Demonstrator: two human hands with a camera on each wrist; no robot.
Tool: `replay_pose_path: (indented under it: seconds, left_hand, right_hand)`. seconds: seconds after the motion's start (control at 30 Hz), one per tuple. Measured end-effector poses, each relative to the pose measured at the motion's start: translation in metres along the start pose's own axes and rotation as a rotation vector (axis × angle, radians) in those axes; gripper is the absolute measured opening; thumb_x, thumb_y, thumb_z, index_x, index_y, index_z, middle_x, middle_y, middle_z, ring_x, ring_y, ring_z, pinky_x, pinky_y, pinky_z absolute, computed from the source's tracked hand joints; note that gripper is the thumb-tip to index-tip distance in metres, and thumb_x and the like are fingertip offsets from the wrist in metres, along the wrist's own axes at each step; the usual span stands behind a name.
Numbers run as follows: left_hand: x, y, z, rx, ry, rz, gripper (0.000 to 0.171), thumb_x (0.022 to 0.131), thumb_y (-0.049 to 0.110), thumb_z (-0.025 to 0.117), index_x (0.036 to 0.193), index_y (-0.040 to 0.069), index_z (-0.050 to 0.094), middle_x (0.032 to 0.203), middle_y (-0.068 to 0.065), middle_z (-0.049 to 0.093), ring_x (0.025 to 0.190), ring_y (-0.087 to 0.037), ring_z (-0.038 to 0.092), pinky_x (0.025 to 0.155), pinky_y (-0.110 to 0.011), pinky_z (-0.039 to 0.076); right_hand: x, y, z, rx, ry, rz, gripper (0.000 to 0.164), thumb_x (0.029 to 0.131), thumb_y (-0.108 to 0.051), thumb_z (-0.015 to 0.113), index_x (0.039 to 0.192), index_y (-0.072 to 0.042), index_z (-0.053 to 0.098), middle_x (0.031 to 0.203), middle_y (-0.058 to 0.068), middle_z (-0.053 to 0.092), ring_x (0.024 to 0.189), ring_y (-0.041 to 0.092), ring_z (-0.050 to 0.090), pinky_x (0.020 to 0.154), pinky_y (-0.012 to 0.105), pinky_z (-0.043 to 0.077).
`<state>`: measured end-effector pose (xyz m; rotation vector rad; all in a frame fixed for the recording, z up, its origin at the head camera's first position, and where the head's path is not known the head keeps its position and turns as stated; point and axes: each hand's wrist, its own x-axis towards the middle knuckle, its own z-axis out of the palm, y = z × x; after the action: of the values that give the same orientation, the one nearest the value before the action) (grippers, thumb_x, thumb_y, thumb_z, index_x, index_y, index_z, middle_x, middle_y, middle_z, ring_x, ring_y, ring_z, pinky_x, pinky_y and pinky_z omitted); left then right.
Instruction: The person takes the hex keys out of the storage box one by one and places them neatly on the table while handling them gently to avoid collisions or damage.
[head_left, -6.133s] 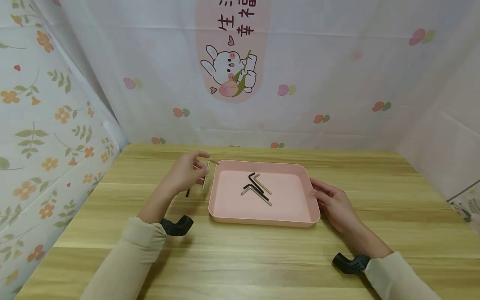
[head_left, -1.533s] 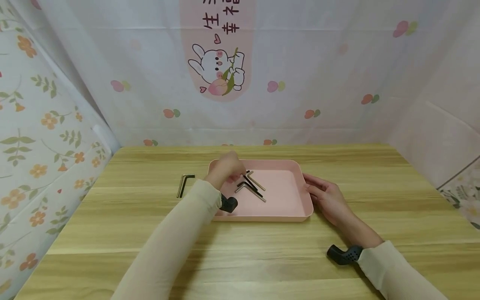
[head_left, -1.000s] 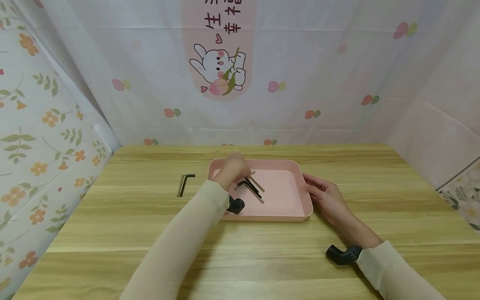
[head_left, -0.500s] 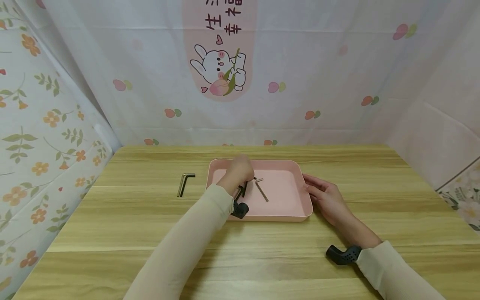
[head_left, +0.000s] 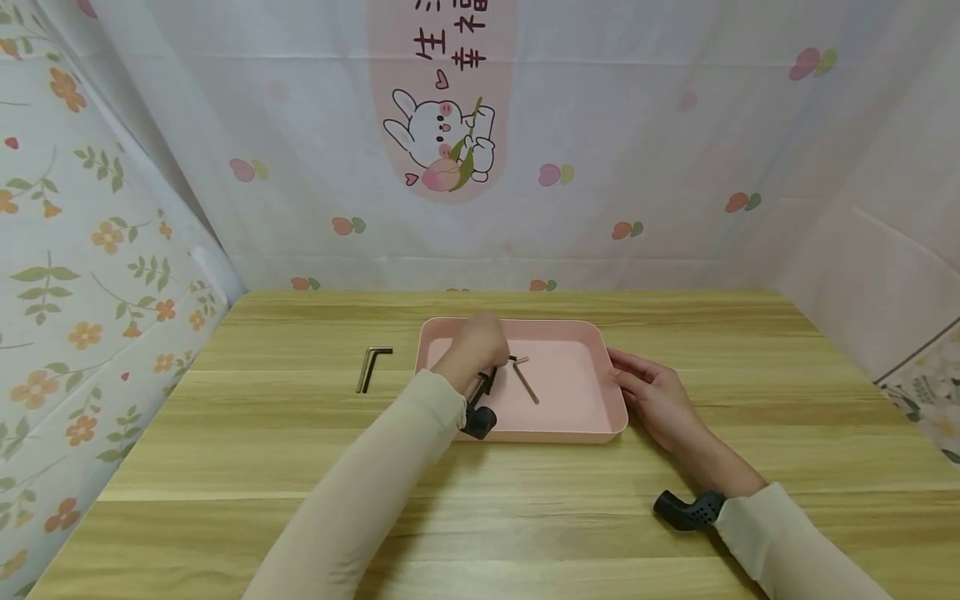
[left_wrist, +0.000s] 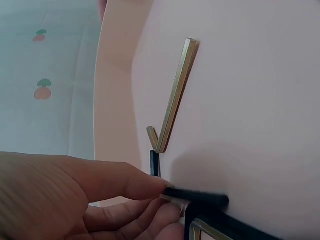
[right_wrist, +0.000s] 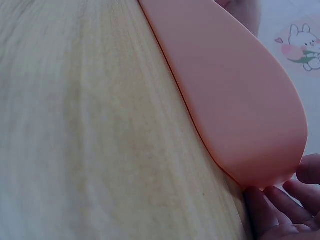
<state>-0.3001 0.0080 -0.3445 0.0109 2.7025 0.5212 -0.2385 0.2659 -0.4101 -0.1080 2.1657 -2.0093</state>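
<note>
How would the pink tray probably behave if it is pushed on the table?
The pink tray looks unlikely to tip, being wide and low. Its walls look thin, suggesting lightness, yet smooth and unbent, hinting at stiffness.

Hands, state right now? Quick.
Left hand: closed, pinching a slim black metal rod, apparently a hex key.
Right hand: holding the pink, rectangular, plastic-looking tray by its right end.

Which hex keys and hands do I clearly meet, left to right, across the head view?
Pair of hex keys on the table, left hand, brass-coloured hex key in the tray, right hand.
</note>
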Motion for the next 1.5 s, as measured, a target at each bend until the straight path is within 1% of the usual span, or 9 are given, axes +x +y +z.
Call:
replay_pose_path:
  seconds: [0.13, 0.4, 0.5, 0.63, 0.73, 0.93, 1.13, 1.37, 1.5]
  left_hand:
    - [0.001, 0.002, 0.001, -0.008, 0.0, -0.009, 0.017, 0.095, 0.006, 0.06, 0.11, 0.002, 0.065, 0.107, -0.012, 0.061, 0.06, -0.016, 0.046, 0.047, -0.024, 0.035]
    - [0.004, 0.0, 0.001, -0.11, 0.014, -0.038, 0.031, 0.096, 0.002, 0.059, 0.127, -0.001, 0.06, 0.128, -0.019, 0.063, 0.05, -0.015, 0.058, 0.043, -0.022, 0.044]
    - [0.004, -0.002, -0.001, -0.152, 0.02, -0.034, 0.029, 0.095, 0.001, 0.06, 0.123, -0.001, 0.059, 0.123, -0.018, 0.063, 0.049, -0.016, 0.059, 0.042, -0.023, 0.044]
    - [0.003, -0.007, -0.005, -0.206, 0.005, 0.012, 0.01, 0.095, 0.0, 0.058, 0.104, 0.0, 0.063, 0.092, -0.011, 0.06, 0.049, -0.015, 0.05, 0.043, -0.024, 0.038]
    - [0.0, -0.012, -0.008, -0.276, -0.022, 0.072, 0.012, 0.095, -0.003, 0.057, 0.099, 0.0, 0.067, 0.082, -0.006, 0.053, 0.054, -0.015, 0.043, 0.046, -0.026, 0.037]
    - [-0.01, -0.023, -0.014, -0.418, -0.059, 0.161, 0.025, 0.095, -0.003, 0.06, 0.119, 0.0, 0.068, 0.103, -0.012, 0.063, 0.074, -0.021, 0.06, 0.063, -0.035, 0.06]
    - [-0.021, -0.033, -0.02, -0.531, -0.079, 0.213, 0.027, 0.097, 0.002, 0.062, 0.123, 0.001, 0.063, 0.119, -0.018, 0.065, 0.098, -0.028, 0.068, 0.073, -0.039, 0.064]
    - [-0.032, -0.052, -0.022, -0.607, -0.083, 0.222, 0.029, 0.097, 0.004, 0.062, 0.126, -0.001, 0.061, 0.12, -0.024, 0.067, 0.087, -0.023, 0.066, 0.076, -0.045, 0.064]
    - [-0.038, -0.065, -0.026, -0.651, -0.055, 0.248, 0.03, 0.098, 0.006, 0.06, 0.127, -0.001, 0.06, 0.121, -0.026, 0.064, 0.084, -0.022, 0.064, 0.072, -0.041, 0.064]
  right_hand:
    - [0.0, 0.0, 0.0, 0.001, 0.0, -0.004, 0.058, 0.105, -0.017, 0.055, 0.155, 0.005, 0.033, 0.158, 0.02, 0.039, 0.111, -0.009, 0.06, 0.091, 0.012, 0.053]
    - [0.0, 0.001, 0.0, 0.003, -0.006, -0.01, 0.058, 0.105, -0.018, 0.055, 0.154, 0.005, 0.034, 0.145, 0.003, 0.055, 0.11, -0.007, 0.062, 0.089, 0.013, 0.055]
    - [-0.001, 0.0, 0.0, -0.004, -0.005, -0.008, 0.058, 0.105, -0.018, 0.055, 0.155, 0.004, 0.034, 0.149, 0.008, 0.051, 0.11, -0.008, 0.061, 0.089, 0.013, 0.055]
    - [0.0, 0.0, 0.0, -0.006, -0.005, -0.006, 0.058, 0.105, -0.018, 0.054, 0.155, 0.003, 0.034, 0.15, 0.008, 0.051, 0.111, -0.009, 0.061, 0.089, 0.013, 0.054]
    - [-0.001, 0.001, 0.0, -0.001, -0.008, -0.007, 0.058, 0.105, -0.018, 0.055, 0.155, 0.003, 0.034, 0.145, 0.001, 0.054, 0.111, -0.008, 0.061, 0.089, 0.013, 0.055]
    - [-0.001, 0.001, 0.0, -0.002, -0.004, -0.01, 0.059, 0.105, -0.019, 0.055, 0.155, 0.004, 0.033, 0.145, 0.003, 0.054, 0.111, -0.008, 0.062, 0.089, 0.013, 0.055]
    - [0.0, 0.001, 0.0, 0.003, -0.001, -0.011, 0.059, 0.105, -0.019, 0.056, 0.155, 0.004, 0.033, 0.145, 0.001, 0.055, 0.111, -0.008, 0.062, 0.089, 0.013, 0.055]
    - [-0.001, 0.001, 0.0, 0.02, -0.002, -0.011, 0.06, 0.105, -0.018, 0.056, 0.154, 0.006, 0.033, 0.137, -0.006, 0.059, 0.11, -0.008, 0.062, 0.089, 0.013, 0.055]
    - [-0.001, 0.0, 0.0, 0.013, -0.005, -0.009, 0.059, 0.105, -0.017, 0.055, 0.155, 0.005, 0.033, 0.141, -0.001, 0.057, 0.111, -0.008, 0.062, 0.089, 0.013, 0.055]
